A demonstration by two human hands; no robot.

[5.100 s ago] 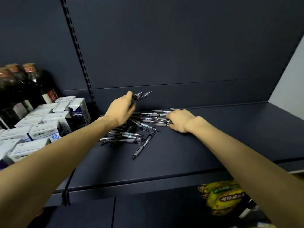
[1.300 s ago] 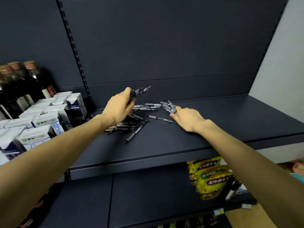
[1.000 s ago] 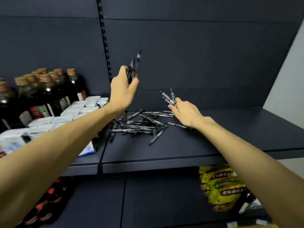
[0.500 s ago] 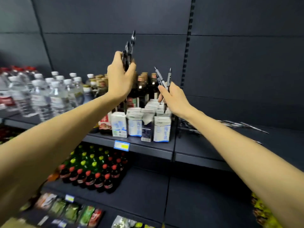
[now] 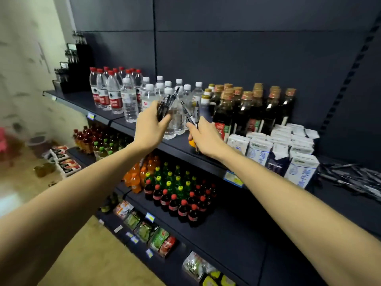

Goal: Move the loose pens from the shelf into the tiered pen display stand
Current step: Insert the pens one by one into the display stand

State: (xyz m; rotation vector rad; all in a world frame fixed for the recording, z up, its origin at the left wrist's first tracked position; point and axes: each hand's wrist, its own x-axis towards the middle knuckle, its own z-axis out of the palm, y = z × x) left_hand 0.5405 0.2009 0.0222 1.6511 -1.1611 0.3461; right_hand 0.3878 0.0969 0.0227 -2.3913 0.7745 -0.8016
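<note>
1. The left hand [image 5: 149,129] grips a bundle of pens [image 5: 166,105].
2. The right hand [image 5: 203,136] pinches a few pens [image 5: 190,114].
3. Loose pens [image 5: 354,178] lie on the dark shelf [image 5: 340,201] far right of both hands.
4. The black tiered pen display stand [image 5: 72,69] stands far left, beyond the water bottles [image 5: 115,91].

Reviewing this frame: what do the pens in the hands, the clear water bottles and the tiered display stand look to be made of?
Pens in the left hand, bundle: likely plastic, glossy black barrels. Pens in the right hand, pair: black and pale, apparently plastic; metal parts can't be told. Water bottles: clear thin plastic, see-through walls, coloured caps. Pen display stand: black, stepped, probably plastic or acrylic; too blurred to settle.
</note>
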